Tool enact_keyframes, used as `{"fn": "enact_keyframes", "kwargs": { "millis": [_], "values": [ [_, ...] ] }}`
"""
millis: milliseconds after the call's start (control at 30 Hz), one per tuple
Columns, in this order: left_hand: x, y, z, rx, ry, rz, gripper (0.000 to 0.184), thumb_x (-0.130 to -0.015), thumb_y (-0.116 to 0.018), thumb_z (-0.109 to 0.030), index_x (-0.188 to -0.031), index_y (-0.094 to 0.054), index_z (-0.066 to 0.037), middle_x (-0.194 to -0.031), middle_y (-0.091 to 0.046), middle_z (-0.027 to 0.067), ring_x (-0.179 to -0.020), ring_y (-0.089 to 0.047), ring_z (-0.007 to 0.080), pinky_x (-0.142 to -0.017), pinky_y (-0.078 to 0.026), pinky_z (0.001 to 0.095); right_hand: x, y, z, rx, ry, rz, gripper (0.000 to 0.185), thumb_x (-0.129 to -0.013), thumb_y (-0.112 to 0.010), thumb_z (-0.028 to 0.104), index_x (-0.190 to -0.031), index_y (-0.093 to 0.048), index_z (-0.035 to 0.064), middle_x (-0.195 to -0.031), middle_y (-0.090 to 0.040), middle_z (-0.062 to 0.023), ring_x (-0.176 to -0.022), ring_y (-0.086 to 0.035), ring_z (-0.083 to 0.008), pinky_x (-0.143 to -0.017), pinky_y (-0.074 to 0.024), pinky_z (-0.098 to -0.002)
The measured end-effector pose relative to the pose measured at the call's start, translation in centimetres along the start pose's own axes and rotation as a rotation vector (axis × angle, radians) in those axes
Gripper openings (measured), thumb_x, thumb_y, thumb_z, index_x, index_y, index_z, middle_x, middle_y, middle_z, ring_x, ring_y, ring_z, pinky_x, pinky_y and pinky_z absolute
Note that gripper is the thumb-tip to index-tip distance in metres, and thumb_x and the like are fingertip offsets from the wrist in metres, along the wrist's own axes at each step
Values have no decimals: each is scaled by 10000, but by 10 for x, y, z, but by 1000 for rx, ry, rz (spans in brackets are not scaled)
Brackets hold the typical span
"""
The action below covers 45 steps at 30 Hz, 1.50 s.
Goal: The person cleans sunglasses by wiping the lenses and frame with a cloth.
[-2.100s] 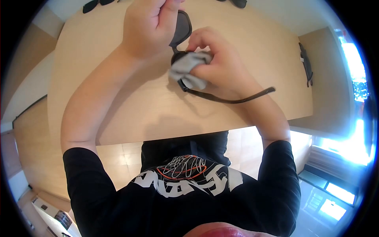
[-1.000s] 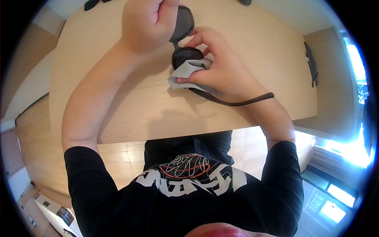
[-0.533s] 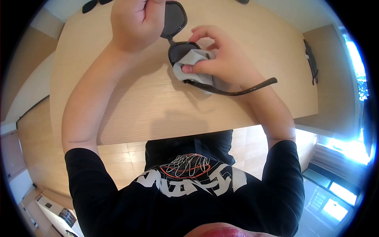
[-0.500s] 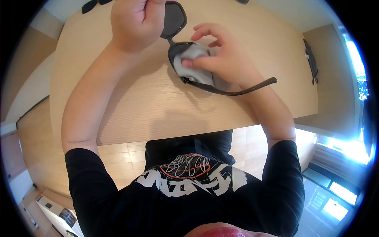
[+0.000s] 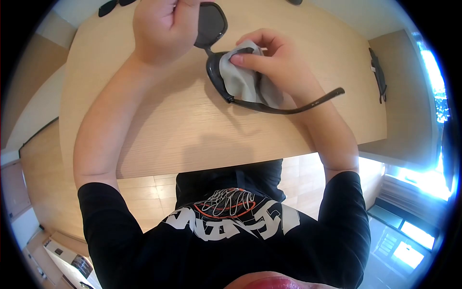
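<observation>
A pair of dark sunglasses (image 5: 212, 25) is held above the wooden desk, one temple arm stretching right across my right forearm. My left hand (image 5: 166, 31) is closed around the far side of the sunglasses, by one lens; its fingertips are partly cut off by the top edge of the view. Between the thumb and fingers of my right hand (image 5: 279, 60) is a grey cloth (image 5: 237, 82). That cloth covers much of the nearer lens, and its lower folds hang behind the temple arm.
The light wooden desk (image 5: 163, 125) spreads beneath both arms. Another pair of dark glasses (image 5: 108, 7) lies at the far left corner. A dark strip-like item (image 5: 378, 77) rests by the side panel (image 5: 409, 91) at right. Part of a dark object (image 5: 295, 2) shows at the top edge.
My right hand has moved slightly up, away from the lower lens, and the grey cloth shows more fully. The sunglasses have tilted a little; my left hand keeps its hold.
</observation>
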<state>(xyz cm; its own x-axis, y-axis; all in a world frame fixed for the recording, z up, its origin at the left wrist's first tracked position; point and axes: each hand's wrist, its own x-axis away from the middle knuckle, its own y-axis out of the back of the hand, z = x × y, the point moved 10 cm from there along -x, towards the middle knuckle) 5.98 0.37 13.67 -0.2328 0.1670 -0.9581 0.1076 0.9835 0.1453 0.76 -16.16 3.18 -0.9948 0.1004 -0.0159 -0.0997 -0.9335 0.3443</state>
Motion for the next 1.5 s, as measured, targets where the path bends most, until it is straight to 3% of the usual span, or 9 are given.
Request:
{"fn": "enact_keyframes", "kwargs": {
  "millis": [333,433,733,833,900,967,1033,1133,1500],
  "values": [
    [9,-15,-10,38,65,40,133,-950,-495,-74,-858,-565,-8,-747,-566,106,-644,-565,209,-607,-454,286,12,-29,35,390,330,35,483,-636,-872,288,-994,-639,64,-962,-640,-61,-855,-616,-171,-733,-494,-286],
    [7,-16,-18,42,-22,45,131,-950,-487,-72,-867,-564,-5,-743,-566,105,-645,-567,211,-604,-455,288,9,-13,35,317,303,-114,481,-631,-866,351,-908,-652,21,-870,-625,-90,-852,-624,-227,-746,-499,-341],
    [5,4,4,59,157,-32,183,-983,-463,-117,-863,-543,-4,-757,-568,82,-664,-564,156,-632,-462,261,7,-22,-2,-174,-10,71,373,-692,-838,248,-930,-653,29,-793,-650,-72,-735,-614,-137,-672,-493,-257],
    [-2,3,-7,32,22,15,186,-986,-458,-117,-863,-536,-1,-763,-565,82,-673,-562,146,-643,-463,252,13,-20,-5,-160,-206,169,313,-770,-754,41,-1046,-607,43,-956,-631,-53,-920,-617,-160,-812,-499,-281],
    [4,1,8,545,90,-245,183,-985,-456,-113,-864,-534,0,-767,-559,83,-671,-557,146,-640,-461,249,8,-15,-8,-164,-156,256,325,-759,-769,61,-1043,-611,51,-956,-630,-45,-913,-614,-150,-810,-494,-271],
    [6,1,12,562,103,-269,179,-985,-455,-109,-867,-532,1,-770,-555,85,-668,-552,148,-637,-459,248,8,-15,-9,-76,-128,310,333,-749,-784,89,-1035,-616,58,-945,-630,-35,-897,-610,-137,-801,-489,-262],
    [1,4,4,80,56,-52,173,-983,-457,-105,-870,-532,3,-775,-553,87,-664,-547,150,-634,-458,249,10,-18,-2,104,-117,329,337,-741,-798,122,-1023,-623,64,-924,-629,-24,-873,-604,-122,-786,-485,-253],
    [-2,4,0,53,15,-28,170,-980,-461,-99,-869,-536,6,-786,-559,90,-670,-555,154,-631,-459,250,14,-17,17,303,-113,176,344,-731,-812,169,-1004,-629,67,-879,-627,-9,-825,-592,-104,-747,-480,-249],
    [-3,19,19,-87,110,-92,158,-956,-488,-75,-881,-587,24,-790,-600,120,-697,-595,211,-641,-475,287,2,93,8,-552,124,-590,251,-912,-607,141,-1126,-601,11,-1041,-653,-78,-953,-602,-151,-836,-480,-270]
  ]
}}
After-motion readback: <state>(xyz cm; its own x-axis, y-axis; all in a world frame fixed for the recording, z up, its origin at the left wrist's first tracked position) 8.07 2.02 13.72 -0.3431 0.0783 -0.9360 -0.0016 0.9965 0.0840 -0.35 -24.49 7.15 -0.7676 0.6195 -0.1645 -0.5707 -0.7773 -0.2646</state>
